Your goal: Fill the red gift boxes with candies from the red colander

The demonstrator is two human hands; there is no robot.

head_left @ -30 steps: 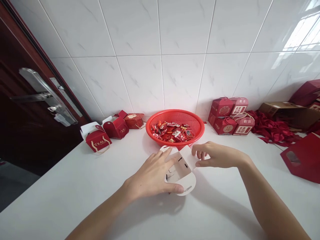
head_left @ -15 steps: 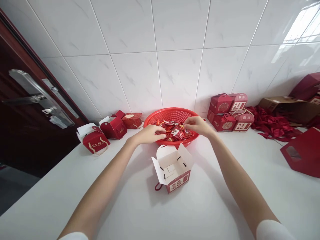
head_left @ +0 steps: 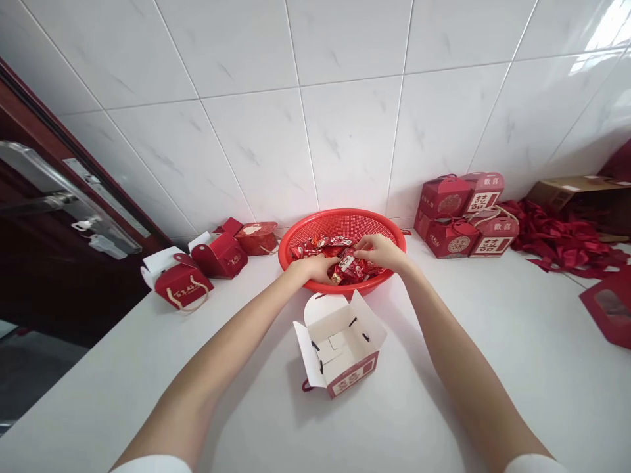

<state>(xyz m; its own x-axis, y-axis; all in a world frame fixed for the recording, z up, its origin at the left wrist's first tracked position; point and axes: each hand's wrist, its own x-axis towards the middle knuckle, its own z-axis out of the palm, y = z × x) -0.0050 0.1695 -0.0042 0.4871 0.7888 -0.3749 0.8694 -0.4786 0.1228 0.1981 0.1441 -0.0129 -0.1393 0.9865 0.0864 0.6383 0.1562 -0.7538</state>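
A red plastic basket [head_left: 345,215] holds several red-and-gold wrapped candies [head_left: 362,268]. My left hand [head_left: 318,267] reaches over the near left rim, its fingers closed around a wrapped candy in the pile, with the fingertips partly hidden. At the right of the basket my right hand [head_left: 379,251] pinches a red candy wrapper with a white label [head_left: 347,262] between thumb and fingers. In front of the basket an open gift box [head_left: 340,348] stands upright, its white flaps spread. Its white inside shows no candies, and a red cord loop lies by its left side.
Several red gift boxes [head_left: 219,255] stand at the left by the tiled wall. Stacked red and pink boxes [head_left: 458,217] are right of the basket. Beyond them lie red ribbons [head_left: 557,236], a cardboard box [head_left: 574,187] and a red bag-like piece [head_left: 608,305].
My left hand has moved right and deeper into the candies. My right hand has shifted slightly left and lower onto a wrapper. The view has tilted and shifted a little.
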